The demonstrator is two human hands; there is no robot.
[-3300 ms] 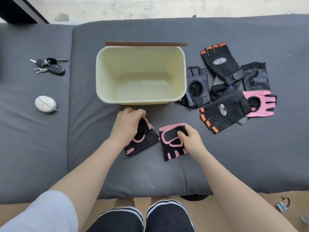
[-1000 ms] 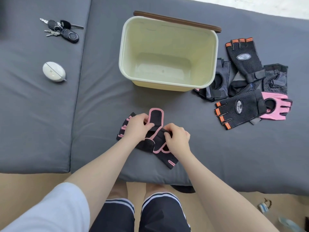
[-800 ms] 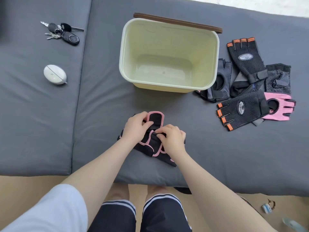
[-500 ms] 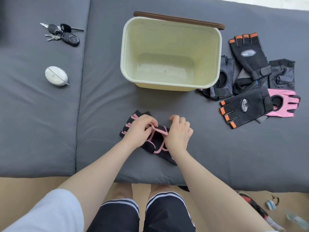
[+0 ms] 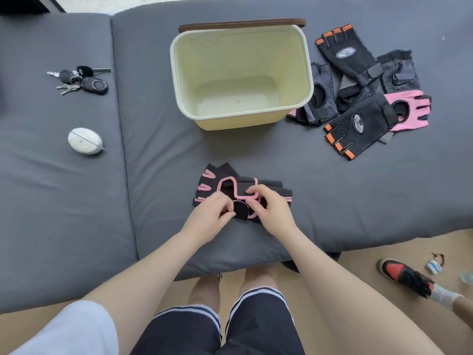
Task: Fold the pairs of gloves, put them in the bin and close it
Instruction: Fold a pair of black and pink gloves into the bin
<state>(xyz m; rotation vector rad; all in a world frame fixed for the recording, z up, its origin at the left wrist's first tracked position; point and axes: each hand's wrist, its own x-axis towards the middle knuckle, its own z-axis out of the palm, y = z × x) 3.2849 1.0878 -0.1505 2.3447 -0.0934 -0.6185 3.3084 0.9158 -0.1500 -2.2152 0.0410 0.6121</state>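
A pair of black gloves with pink trim (image 5: 220,181) lies stacked on the grey cushion in front of me. My left hand (image 5: 210,217) pinches a black strap tab at the gloves' near edge. My right hand (image 5: 272,210) pinches the pink-edged strap beside it. Beyond them stands the open pale yellow bin (image 5: 308,80), with nothing inside. Its brown lid (image 5: 242,23) stands on edge behind the bin. Several more gloves lie to the bin's right: black ones with orange trim (image 5: 358,126), a pink one (image 5: 412,108) and grey ones (image 5: 321,94).
A bunch of keys (image 5: 82,79) and a white oval case (image 5: 85,140) lie on the left cushion. A seam (image 5: 122,139) runs between the two cushions. Another person's red and black shoe (image 5: 403,275) is on the floor at the right.
The two gloves were brought together and stacked. Both hands shifted to the straps at the near edge, and the view has tilted so the bin sits further from me.
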